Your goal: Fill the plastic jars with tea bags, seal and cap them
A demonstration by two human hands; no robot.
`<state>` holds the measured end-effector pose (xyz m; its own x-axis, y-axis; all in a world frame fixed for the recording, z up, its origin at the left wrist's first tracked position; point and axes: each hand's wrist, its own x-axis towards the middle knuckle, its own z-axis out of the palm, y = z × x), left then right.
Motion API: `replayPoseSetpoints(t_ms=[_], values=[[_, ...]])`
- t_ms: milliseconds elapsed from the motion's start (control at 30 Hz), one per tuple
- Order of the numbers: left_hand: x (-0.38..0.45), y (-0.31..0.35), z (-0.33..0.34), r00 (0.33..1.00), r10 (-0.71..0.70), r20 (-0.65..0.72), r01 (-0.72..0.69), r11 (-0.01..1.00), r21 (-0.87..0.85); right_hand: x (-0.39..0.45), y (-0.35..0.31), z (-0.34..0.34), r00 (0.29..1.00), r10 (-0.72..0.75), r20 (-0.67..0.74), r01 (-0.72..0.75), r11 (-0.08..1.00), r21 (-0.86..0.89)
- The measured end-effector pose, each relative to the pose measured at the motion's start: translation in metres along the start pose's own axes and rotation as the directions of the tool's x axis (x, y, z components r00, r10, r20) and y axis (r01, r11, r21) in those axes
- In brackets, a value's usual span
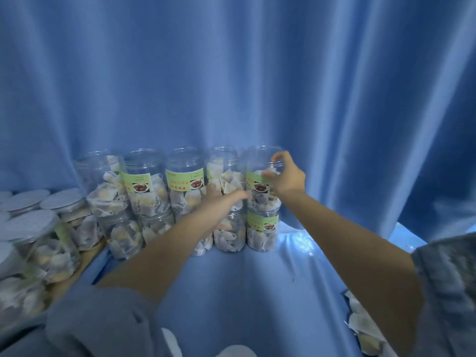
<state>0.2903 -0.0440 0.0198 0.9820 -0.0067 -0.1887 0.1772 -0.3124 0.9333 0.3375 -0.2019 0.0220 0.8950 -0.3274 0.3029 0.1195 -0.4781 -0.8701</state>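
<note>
Currently the right hand (284,176) has its fingers curled round the neck of the end jar (262,176) in the stacked row against the blue curtain (231,73); the left hand (224,199) reaches beside it, fingers blurred, grip undeterminable. Stacked jars hold tea bags but look uncapped; foil-sealed jars (31,222) stand left of the row. Capping remains. Loose tea bags (365,328) are cut off lower right.

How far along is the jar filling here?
Done: foil-sealed jars stand at left. In hand: right hand grips the end jar atop the stack; left hand touches its neighbour. Left: the stacked jars are filled but open; loose tea bags remain.
</note>
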Motion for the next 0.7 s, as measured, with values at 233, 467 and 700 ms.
replayPoseSetpoints(t_ms=[233,467,700], values=[[-0.034,-0.004,0.027,0.996,0.092,0.019,-0.088,0.984,-0.156,-0.048,0.01,-0.012,0.992,-0.126,-0.011,0.126,0.991,0.045],[-0.077,-0.051,0.057,0.972,0.213,-0.097,-0.233,0.923,-0.305,-0.133,0.026,-0.027,0.947,-0.316,0.06,0.312,0.948,0.068],[-0.183,-0.113,0.088,0.928,0.321,-0.189,-0.345,0.932,-0.114,-0.243,0.05,-0.056,0.937,-0.348,-0.013,0.346,0.927,0.146]])
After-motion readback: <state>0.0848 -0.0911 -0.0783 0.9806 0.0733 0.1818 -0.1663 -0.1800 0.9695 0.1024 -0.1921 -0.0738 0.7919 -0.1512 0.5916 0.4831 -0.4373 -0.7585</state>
